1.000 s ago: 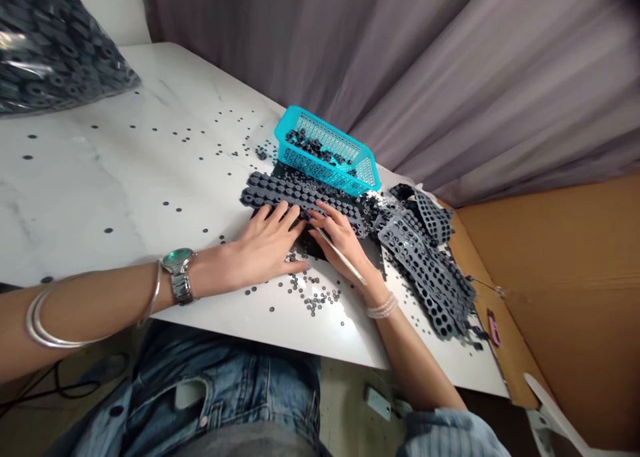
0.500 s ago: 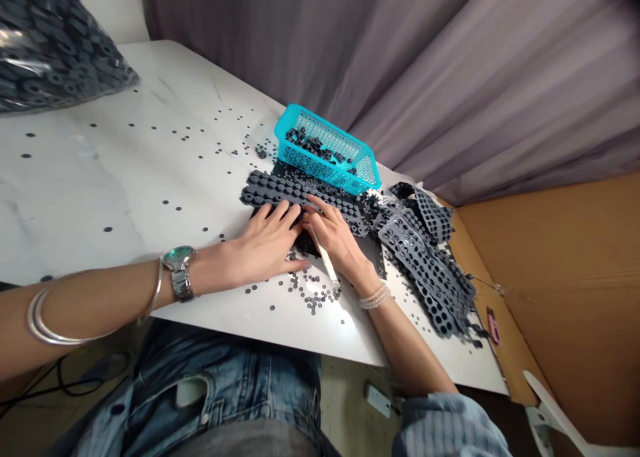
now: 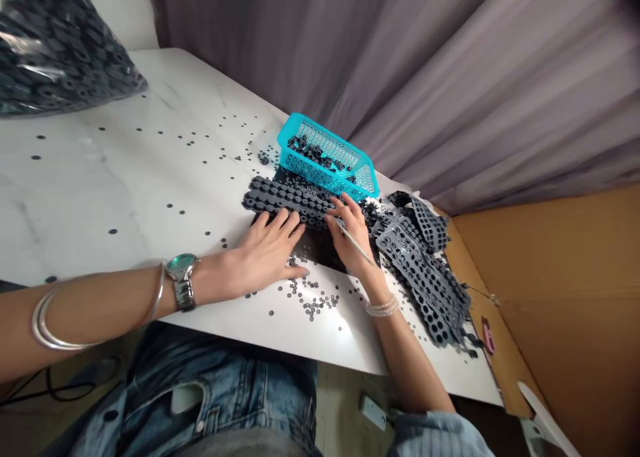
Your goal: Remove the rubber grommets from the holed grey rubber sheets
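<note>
My left hand (image 3: 267,257) lies with its fingers spread, fingertips at the near edge of a dark grey sheet of raised round knobs (image 3: 285,198). A thin pale pen-like stick (image 3: 356,243) is gripped in my right hand (image 3: 353,237), over the sheet's right part; its tip is hidden by the fingers. Beneath the sheet is a black mat (image 3: 325,249). Small dark discs (image 3: 315,303) are scattered on the table in front of my hands.
Behind the sheet stands a turquoise basket (image 3: 327,173) holding small black parts. Perforated grey sheets (image 3: 420,270) are piled at the right, near a cardboard box (image 3: 550,297) and a pink cutter (image 3: 487,335). A clear bag of dark parts (image 3: 60,57) sits far left on the white table (image 3: 135,190).
My right hand has moved right along the sheet, away from my left hand, with the pale stick still in it. My left hand stays at the near edge. The view has shifted slightly.
</note>
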A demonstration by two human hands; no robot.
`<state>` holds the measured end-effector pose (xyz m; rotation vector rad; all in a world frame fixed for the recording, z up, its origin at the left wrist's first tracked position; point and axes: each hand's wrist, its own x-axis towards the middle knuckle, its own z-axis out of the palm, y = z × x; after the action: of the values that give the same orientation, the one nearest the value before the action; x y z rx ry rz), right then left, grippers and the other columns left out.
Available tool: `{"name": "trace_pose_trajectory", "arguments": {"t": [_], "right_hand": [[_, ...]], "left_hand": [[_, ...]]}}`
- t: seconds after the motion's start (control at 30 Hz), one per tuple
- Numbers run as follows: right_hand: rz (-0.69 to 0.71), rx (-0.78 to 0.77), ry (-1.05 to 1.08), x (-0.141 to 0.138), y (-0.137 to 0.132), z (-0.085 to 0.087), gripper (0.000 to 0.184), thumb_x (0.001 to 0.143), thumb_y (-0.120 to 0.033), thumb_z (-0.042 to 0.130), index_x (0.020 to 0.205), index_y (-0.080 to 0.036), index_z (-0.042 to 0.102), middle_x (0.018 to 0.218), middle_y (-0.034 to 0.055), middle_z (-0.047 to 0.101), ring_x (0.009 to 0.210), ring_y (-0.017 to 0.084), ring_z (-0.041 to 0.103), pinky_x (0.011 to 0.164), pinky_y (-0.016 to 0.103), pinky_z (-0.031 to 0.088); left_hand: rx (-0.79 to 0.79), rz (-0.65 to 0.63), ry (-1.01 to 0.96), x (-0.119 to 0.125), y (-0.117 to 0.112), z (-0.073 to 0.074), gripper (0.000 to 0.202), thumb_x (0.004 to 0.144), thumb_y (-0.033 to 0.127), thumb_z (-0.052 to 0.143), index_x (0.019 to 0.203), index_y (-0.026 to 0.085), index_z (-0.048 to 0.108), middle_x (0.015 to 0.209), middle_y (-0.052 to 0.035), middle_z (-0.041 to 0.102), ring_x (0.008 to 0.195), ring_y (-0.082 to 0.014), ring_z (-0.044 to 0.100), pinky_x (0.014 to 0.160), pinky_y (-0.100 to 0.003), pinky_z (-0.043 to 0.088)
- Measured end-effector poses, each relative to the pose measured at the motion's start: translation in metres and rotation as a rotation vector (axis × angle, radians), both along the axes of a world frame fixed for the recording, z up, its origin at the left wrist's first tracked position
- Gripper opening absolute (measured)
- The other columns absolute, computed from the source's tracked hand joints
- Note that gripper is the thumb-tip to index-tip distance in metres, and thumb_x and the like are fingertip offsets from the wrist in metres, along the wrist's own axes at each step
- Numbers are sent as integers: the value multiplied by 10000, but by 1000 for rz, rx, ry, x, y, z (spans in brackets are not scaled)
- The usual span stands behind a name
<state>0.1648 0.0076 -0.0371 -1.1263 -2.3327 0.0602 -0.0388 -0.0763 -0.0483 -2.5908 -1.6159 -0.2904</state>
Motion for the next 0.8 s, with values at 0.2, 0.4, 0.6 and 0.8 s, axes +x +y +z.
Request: {"name": "trace_pose_trajectory", "arguments": {"t": [0.2,0.4,0.6,0.8], "right_hand": [[246,-35,-23,-25,-7,0,205,1001,-300,467,1093,-202,622,1315,128,634,1389,242,452,1084,476,437],[277,-27,-89,-30,-5,0,219,1006,-275,456,1119,-200,629,1286,130,658,1389,246,451,1070,488,443],[266,-17,-139,-31,-8,0,240,1013,-281,436,1131,-195,627,1305,142,643,1387,260,453,1056,498,453],[327,49,-231,-32,3,-5,260,1027,-272,392,1145,-179,605,1316,158,633,1417,277,411,1043,496,455]], "left_hand": [[60,28,18,2,-4,-4,756,923,656,410,1358,55,558,1415,-240,487,1312,-387,384,1060,-500,296],[107,20,21,1,-2,-16,802,922,689,346,1335,37,567,1420,-279,478,1343,-396,356,1074,-506,273],[97,9,-8,0,0,-20,805,925,682,346,1361,35,545,1453,-283,457,1362,-395,352,1085,-501,253],[84,4,-1,1,-3,-15,794,938,664,333,1356,25,550,1399,-276,513,1323,-389,395,1075,-502,262]]}}
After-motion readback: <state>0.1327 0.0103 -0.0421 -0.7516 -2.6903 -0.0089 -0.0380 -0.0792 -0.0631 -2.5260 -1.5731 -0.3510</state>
